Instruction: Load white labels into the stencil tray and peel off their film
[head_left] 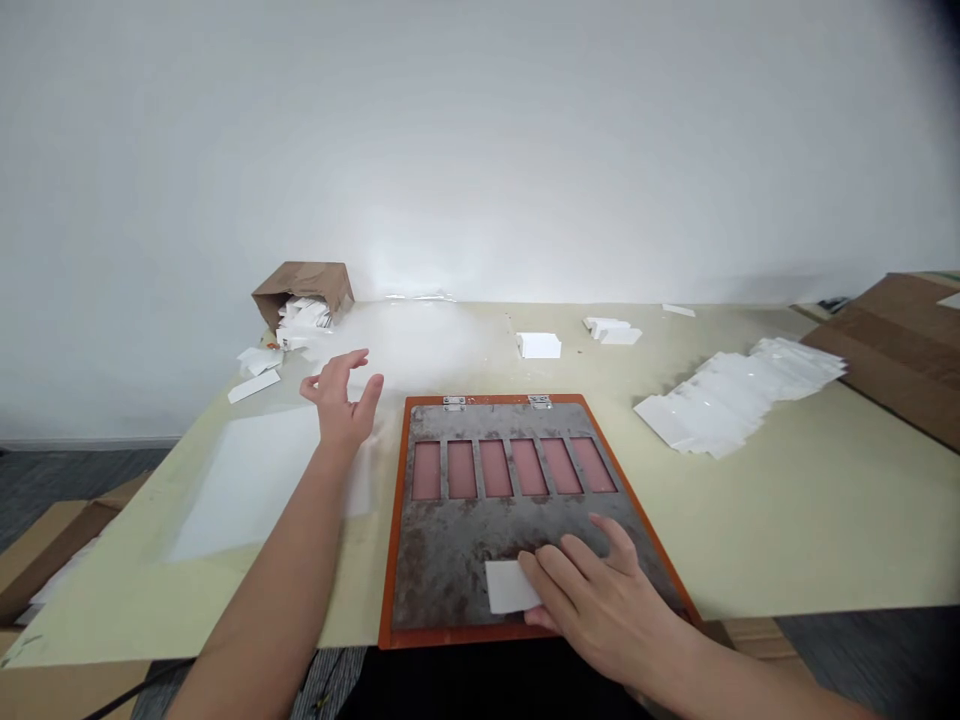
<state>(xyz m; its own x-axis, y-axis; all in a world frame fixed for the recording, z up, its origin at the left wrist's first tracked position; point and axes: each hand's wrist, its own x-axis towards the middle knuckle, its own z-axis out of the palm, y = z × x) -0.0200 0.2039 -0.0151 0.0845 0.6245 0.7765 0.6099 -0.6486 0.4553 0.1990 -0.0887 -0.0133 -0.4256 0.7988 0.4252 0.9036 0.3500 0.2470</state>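
From my station I see the right hand lying flat on the near part of the metal plate. Its fingers are stretched, not closed, and their tips rest on a small white card. This card lies on the plate at about 6 o'clock from the row of pink slots. The left hand hovers over the worktop at 10 o'clock from the plate, fingers loosely spread, holding nothing. A white sheet lies at 7 o'clock from this hand. A tipped brown box with white pieces is at 11 o'clock from the plate, and a fanned row of white cards at 2 o'clock.
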